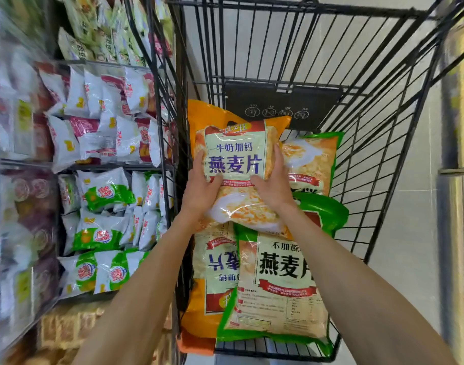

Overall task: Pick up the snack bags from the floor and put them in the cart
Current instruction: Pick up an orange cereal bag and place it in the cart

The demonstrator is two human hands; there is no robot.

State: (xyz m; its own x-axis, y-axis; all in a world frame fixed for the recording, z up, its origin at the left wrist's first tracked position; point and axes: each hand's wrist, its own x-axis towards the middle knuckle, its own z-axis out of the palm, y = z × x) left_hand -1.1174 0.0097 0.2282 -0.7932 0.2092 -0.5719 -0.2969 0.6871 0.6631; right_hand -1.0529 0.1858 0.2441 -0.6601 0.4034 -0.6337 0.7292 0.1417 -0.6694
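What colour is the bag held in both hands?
The bag is orange with a pale green label; head view.

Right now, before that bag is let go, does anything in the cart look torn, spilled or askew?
Nothing torn or spilled. The lower orange bag lies print upside down under the front green bag, its corner seemingly poking out of the cart, near-left. Left hand and right hand grip the top orange bag.

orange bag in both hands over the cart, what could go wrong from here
1. The glossy orange bag is held only at its sides by the left hand and right hand; it could slip and drop early.
2. The green bag below lies slanted on another bag, so the new one may slide instead of settling.
3. Its upper left corner sits near the cart wires and might snag.
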